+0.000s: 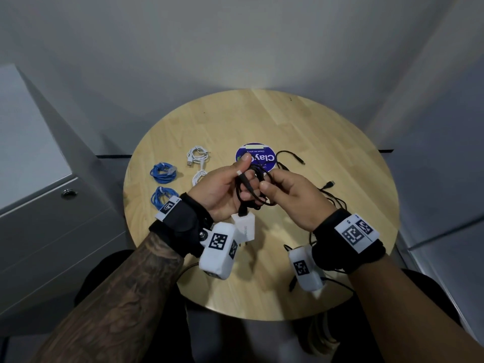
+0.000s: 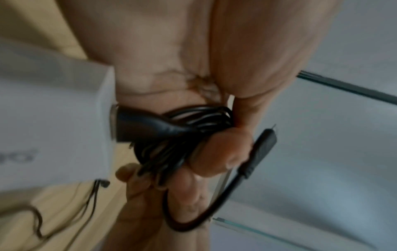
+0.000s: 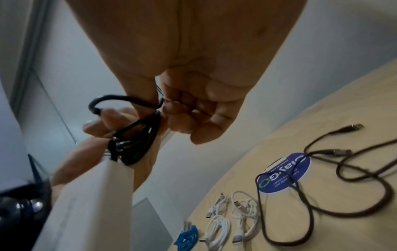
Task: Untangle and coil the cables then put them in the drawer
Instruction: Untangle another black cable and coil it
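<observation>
Two coiled blue rubbery cables (image 1: 163, 183) lie at nine o'clock on the round pale wooden tabletop (image 1: 301, 121), apparently sorted. The left hand (image 1: 222, 189) curls around a thin glossy black cable coil (image 1: 252, 189), so the loops stay bunched; its white plastic adapter block (image 1: 245, 226) hangs below. The right hand (image 1: 288, 195) pinches a strand, probably to wrap it. Loose black cables (image 1: 332, 197) wait at three o'clock.

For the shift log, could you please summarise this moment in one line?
step: coiling | hands: left hand and right hand hold black cable with white adapter | on table: blue and white coils, loose black cables
</observation>
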The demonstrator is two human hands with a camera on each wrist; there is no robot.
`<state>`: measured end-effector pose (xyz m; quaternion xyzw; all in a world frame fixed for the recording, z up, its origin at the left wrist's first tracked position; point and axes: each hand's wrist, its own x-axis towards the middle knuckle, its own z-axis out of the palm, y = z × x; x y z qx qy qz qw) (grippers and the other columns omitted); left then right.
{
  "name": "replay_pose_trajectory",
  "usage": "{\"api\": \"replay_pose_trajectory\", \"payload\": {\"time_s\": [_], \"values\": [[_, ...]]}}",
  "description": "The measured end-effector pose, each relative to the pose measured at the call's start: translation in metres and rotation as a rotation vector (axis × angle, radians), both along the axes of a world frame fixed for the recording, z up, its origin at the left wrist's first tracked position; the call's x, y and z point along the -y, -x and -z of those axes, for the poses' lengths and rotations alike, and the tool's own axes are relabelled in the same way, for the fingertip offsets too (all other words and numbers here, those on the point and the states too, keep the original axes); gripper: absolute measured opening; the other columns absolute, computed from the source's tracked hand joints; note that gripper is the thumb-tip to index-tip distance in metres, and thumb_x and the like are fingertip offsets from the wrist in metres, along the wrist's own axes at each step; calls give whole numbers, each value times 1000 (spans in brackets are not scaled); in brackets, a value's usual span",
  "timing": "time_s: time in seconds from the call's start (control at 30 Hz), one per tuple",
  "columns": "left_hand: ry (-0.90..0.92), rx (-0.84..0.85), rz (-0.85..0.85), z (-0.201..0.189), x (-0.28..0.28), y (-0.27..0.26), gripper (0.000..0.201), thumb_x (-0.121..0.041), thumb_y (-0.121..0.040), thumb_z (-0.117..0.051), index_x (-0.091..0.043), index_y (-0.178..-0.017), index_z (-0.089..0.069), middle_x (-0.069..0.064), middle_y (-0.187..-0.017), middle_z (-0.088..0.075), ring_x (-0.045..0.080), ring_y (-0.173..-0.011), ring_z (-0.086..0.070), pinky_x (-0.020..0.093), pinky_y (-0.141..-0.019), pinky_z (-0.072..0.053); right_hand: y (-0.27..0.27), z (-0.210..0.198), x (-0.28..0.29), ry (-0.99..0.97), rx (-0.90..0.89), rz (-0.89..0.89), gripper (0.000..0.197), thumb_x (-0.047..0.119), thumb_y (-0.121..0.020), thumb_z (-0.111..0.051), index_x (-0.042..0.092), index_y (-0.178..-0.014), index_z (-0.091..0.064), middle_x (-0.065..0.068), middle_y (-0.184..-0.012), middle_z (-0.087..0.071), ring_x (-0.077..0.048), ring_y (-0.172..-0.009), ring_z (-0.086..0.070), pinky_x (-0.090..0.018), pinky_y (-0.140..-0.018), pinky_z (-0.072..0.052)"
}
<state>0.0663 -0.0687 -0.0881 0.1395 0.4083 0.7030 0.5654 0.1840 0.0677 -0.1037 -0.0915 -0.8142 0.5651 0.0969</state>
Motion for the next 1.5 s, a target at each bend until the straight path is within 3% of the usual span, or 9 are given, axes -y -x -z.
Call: {"api": "replay_pose_trajectory", "payload": {"time_s": [0.07, 0.13, 0.33, 0.5, 0.63, 0.87, 0.97, 1.07, 1.5], "values": [[27, -129, -22, 3, 1, 4, 42, -37, -96, -46, -12, -62, -52, 1, -54, -47, 15, -47, -46, 35, -71, -38, -1, 1, -1, -62, -11, -11, 26, 31, -94, -52, 7, -89, -57, -9, -81, -60, -12, -75, -53, -30, -73, -46], [64, -232, -42, 5, 1, 6, 41, -33, -96, -46, -7, -65, -54, 5, -56, -49, 20, -52, -51, 35, -69, -44, -2, 3, -3, -166, -10, -20, 31, 36, -95, -50, 6, -92, -58, -13, -87, -63, -22, -79, -58, -39, -74, -49], [145, -212, -134, 11, -9, 4, 41, -38, -100, -43, -10, -70, -49, -1, -56, -45, 16, -49, -41, 32, -66, -37, 4, 9, -4, -297, 33, 57, 32, 38, -96, -47, 8, -91, -55, -10, -84, -62, -26, -78, -56, -43, -71, -48], [169, -245, -323, 20, -15, 5, 41, -31, -101, -44, -15, -64, -43, -2, -51, -33, 13, -44, -26, 28, -54, -38, 6, 10, 3, 97, 75, 151, 8, 14, -96, -62, 10, -102, -65, -5, -82, -62, -16, -59, -61, -29, -50, -47], [151, -152, -375, 26, -14, 7, 41, -32, -102, -41, -16, -65, -40, -7, -47, -29, 9, -42, -27, 27, -56, -32, 2, 3, -3, 369, 179, 130, 12, 3, -91, -66, 3, -103, -64, -10, -85, -73, -17, -59, -65, -27, -49, -51], [99, -9, -287, 28, -12, 7, 41, -35, -102, -41, -17, -65, -40, -7, -49, -27, 7, -42, -23, 25, -58, -20, 0, -5, -31, 343, 8, 386, 17, -2, -92, -62, 7, -104, -69, -8, -85, -73, -13, -65, -65, -26, -56, -55], [76, 65, -182, 25, -12, 0, 41, -36, -101, -40, -18, -65, -41, -8, -49, -27, 7, -42, -24, 24, -55, -34, 4, 3, -30, 233, -31, 454, 22, -3, -93, -59, 16, -93, -68, -6, -82, -71, -11, -61, -62, -27, -59, -54], [37, 110, -116, 24, -11, -2, 40, -36, -100, -41, -18, -64, -43, -8, -50, -28, 7, -43, -22, 24, -57, -32, 7, 8, -28, 231, -78, 509, 22, -2, -93, -58, 18, -92, -68, -6, -84, -70, -13, -65, -63, -28, -62, -55], [-25, 213, -90, 16, -4, 0, 40, -34, -98, -42, -18, -62, -44, -8, -49, -28, 6, -40, -26, 22, -48, -41, 9, 12, -21, 381, -133, 478, 20, -3, -98, -52, 10, -100, -66, -6, -80, -68, -10, -62, -60, -24, -64, -56]]}}
